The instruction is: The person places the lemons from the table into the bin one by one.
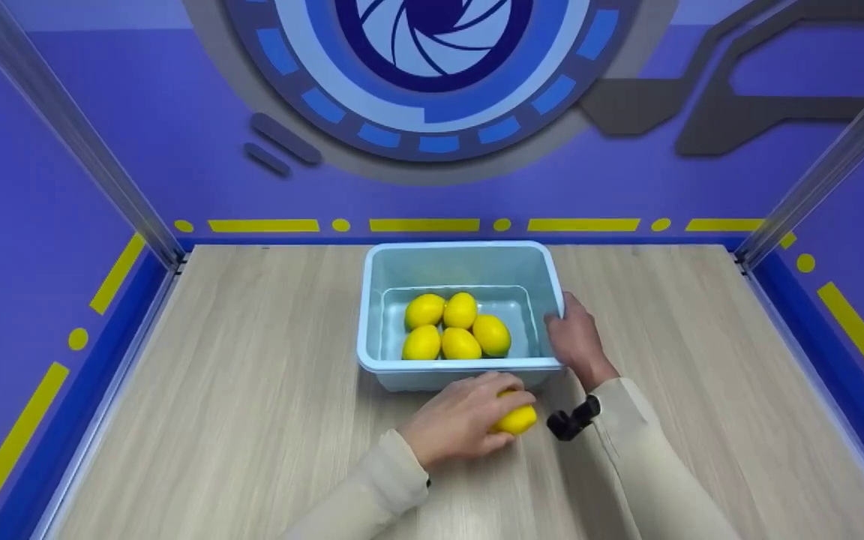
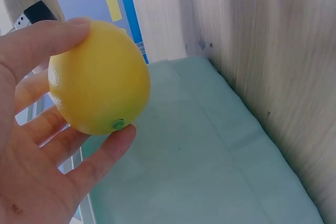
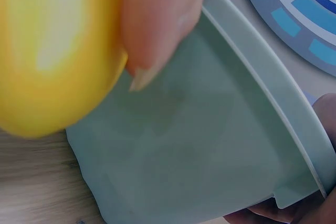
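Note:
In the head view my left hand (image 1: 456,418) holds a yellow lemon (image 1: 516,421) just in front of a pale blue plastic bin (image 1: 402,366). Thumb and fingers wrap the lemon (image 2: 100,80) in the left wrist view, its green stem end facing down. My right hand (image 1: 580,339) grips the bin's right side near the front corner, thumb over the rim. Part of that hand (image 3: 326,116) also appears at the edge of the right wrist view, its fingers partly hidden beneath the rim. Inside the bin, several lemons (image 1: 461,344) lie grouped on the bottom.
The bin stands on a light wooden tabletop (image 1: 267,375), close to the blue-purple back wall (image 1: 199,165). Similar panels (image 1: 34,225) with metal corner posts close off both sides. A small black device (image 1: 573,420) sits at the right wrist.

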Demonstrator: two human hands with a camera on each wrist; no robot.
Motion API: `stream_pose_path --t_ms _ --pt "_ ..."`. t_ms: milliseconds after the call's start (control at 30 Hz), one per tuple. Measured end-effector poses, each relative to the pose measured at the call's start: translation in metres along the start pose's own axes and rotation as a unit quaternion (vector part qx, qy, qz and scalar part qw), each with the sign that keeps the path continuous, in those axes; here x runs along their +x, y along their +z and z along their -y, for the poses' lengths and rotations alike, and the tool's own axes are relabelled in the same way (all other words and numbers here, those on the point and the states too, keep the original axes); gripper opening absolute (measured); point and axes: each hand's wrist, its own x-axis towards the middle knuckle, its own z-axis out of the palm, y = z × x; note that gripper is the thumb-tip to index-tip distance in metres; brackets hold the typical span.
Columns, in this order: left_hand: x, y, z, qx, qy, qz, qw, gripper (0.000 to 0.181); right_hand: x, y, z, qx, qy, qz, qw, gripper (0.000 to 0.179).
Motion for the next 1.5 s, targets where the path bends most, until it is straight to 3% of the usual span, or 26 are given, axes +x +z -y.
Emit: stream_pose_path --t_ms 267,1000,1500 --pt "0.001 -0.003 -0.002 0.024 0.016 -0.014 0.9995 0.044 0.001 0.0 -0.004 -0.009 -0.018 -0.01 0.9998 0.048" --pt "0.003 -0.014 -0.005 -0.003 0.022 -0.006 0.9997 0.041 -0.001 0.001 -0.003 -0.001 -0.014 -0.012 0.9998 0.045" --pt "0.005 -0.024 -0.007 0.014 0.029 -0.025 0.9991 0.04 -0.002 -0.001 -0.004 -0.002 -0.037 -0.01 0.9993 0.045"
